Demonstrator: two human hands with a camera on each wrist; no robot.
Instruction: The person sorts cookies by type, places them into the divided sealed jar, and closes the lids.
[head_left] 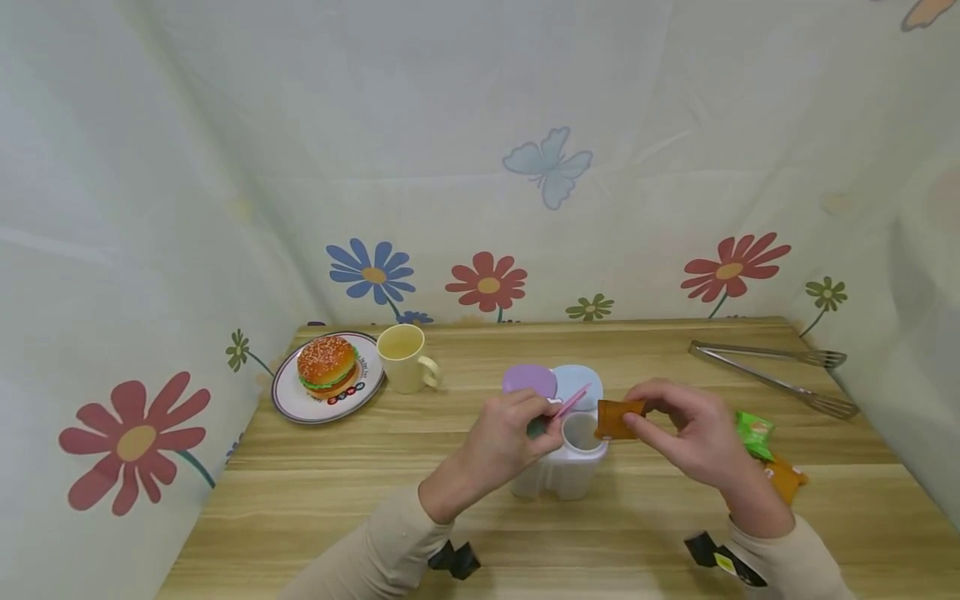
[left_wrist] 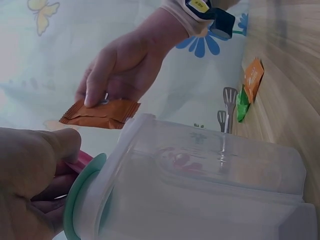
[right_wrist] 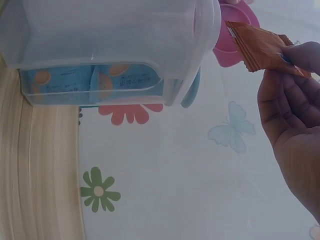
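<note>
A clear plastic storage box [head_left: 552,478] with several round compartments stands on the table. My left hand [head_left: 501,435] pinches its pink lid [right_wrist: 231,50], tilted up beside an uncovered round opening [head_left: 583,432]. Purple lid [head_left: 529,381] and light blue lid [head_left: 579,385] cover the far compartments; a green lid [left_wrist: 75,200] sits under my left fingers. Between thumb and fingers, my right hand [head_left: 693,429] pinches an orange-brown snack packet [head_left: 615,419] at the right rim of that opening. Through the box wall in the right wrist view, blue packets [right_wrist: 125,80] show in one compartment.
Right of my right hand lie a green packet [head_left: 754,433] and an orange packet [head_left: 786,479]. Metal tongs [head_left: 772,375] lie farther back. At the back left are a plate [head_left: 288,392] bearing a burger [head_left: 327,365] and a yellow mug [head_left: 403,362]. Flower-print curtains surround the table.
</note>
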